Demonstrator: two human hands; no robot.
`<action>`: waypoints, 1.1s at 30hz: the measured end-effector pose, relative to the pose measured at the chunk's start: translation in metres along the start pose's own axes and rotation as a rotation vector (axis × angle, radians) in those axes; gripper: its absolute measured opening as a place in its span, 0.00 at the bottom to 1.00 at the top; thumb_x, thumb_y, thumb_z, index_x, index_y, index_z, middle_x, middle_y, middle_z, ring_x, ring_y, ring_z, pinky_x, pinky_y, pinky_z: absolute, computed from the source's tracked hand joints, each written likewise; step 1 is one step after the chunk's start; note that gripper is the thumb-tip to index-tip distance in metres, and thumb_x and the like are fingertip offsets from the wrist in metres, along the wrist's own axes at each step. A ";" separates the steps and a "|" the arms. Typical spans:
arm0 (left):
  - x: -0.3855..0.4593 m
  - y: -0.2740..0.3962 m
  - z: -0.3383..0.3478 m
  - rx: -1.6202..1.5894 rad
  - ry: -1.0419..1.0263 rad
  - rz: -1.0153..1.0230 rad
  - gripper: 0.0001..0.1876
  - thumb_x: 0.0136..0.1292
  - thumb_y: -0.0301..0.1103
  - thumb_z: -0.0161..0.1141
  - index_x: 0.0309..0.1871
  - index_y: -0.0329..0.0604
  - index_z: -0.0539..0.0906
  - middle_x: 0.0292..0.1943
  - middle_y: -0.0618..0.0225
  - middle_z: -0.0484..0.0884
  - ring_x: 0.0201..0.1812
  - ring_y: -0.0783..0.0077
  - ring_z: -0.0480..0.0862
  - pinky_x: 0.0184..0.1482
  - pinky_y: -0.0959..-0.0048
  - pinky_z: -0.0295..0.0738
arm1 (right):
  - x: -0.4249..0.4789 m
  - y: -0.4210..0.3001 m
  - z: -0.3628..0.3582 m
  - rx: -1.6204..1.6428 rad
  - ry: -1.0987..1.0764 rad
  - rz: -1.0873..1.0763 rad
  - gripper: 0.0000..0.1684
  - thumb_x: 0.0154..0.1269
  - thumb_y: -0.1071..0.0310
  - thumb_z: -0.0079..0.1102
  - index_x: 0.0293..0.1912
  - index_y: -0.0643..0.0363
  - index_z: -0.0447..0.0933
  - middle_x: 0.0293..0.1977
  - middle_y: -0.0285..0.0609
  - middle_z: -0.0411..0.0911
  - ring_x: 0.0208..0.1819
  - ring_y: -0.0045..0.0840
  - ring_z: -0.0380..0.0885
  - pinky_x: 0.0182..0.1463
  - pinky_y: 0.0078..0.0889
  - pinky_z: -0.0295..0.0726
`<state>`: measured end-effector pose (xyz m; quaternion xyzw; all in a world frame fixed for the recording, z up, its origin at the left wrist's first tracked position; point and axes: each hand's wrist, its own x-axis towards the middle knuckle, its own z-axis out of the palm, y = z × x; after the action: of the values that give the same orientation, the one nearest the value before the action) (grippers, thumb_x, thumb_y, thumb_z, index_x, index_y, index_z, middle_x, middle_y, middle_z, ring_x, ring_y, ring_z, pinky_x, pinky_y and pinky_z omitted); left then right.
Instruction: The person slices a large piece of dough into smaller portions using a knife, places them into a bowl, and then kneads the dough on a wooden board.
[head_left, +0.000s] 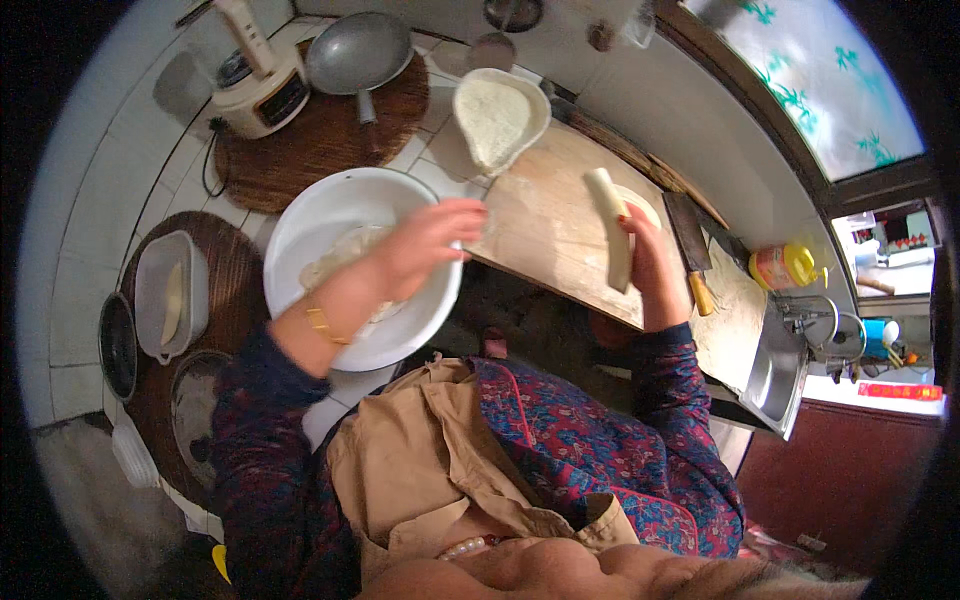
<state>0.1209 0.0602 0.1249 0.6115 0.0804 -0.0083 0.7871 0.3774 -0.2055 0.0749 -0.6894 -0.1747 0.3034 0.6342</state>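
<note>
My left hand (431, 240), blurred, is over the right side of a white basin (289, 225), its fingers stretched out flat and nothing visible in them. Pale dough (341, 259) lies in the basin, partly hidden by my wrist. My right hand (651, 262) grips a short pale cylinder, apparently a rolling pin (615, 232), over a floured wooden board (540, 202). Just behind that hand, a round white rim (641, 202) shows, mostly covered. A cleaver (686, 232) with a wooden handle lies to the right of my right hand.
A bowl of flour (493, 112) stands at the board's far left corner. Farther left are a grey pan (360, 56), a cream appliance (262, 94) and a plastic container (171, 300). To the right are a yellow bottle (782, 267) and a steel sink (776, 382).
</note>
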 end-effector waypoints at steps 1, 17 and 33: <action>0.029 -0.015 0.035 -0.157 0.136 -0.184 0.27 0.70 0.47 0.54 0.67 0.42 0.69 0.61 0.59 0.73 0.64 0.64 0.72 0.61 0.61 0.69 | -0.001 -0.001 0.012 -0.040 0.020 -0.015 0.34 0.58 0.55 0.58 0.61 0.63 0.72 0.50 0.45 0.76 0.48 0.27 0.73 0.53 0.30 0.72; 0.179 -0.112 0.135 -0.888 0.338 -0.143 0.25 0.70 0.51 0.47 0.62 0.45 0.71 0.51 0.54 0.80 0.49 0.48 0.82 0.56 0.50 0.76 | 0.025 0.028 -0.075 -0.559 -0.054 -0.371 0.30 0.61 0.68 0.61 0.63 0.59 0.69 0.42 0.47 0.74 0.42 0.30 0.77 0.44 0.29 0.79; 0.097 -0.041 0.083 -0.838 0.405 0.072 0.28 0.70 0.51 0.47 0.66 0.41 0.68 0.59 0.47 0.75 0.58 0.41 0.77 0.58 0.40 0.72 | 0.050 -0.012 -0.114 -0.778 -0.194 -0.393 0.24 0.63 0.86 0.45 0.56 0.61 0.75 0.51 0.49 0.76 0.52 0.32 0.78 0.44 0.28 0.84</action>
<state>0.2212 -0.0216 0.0918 0.2327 0.2077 0.1718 0.9344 0.4902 -0.2605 0.0782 -0.7988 -0.4621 0.1522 0.3538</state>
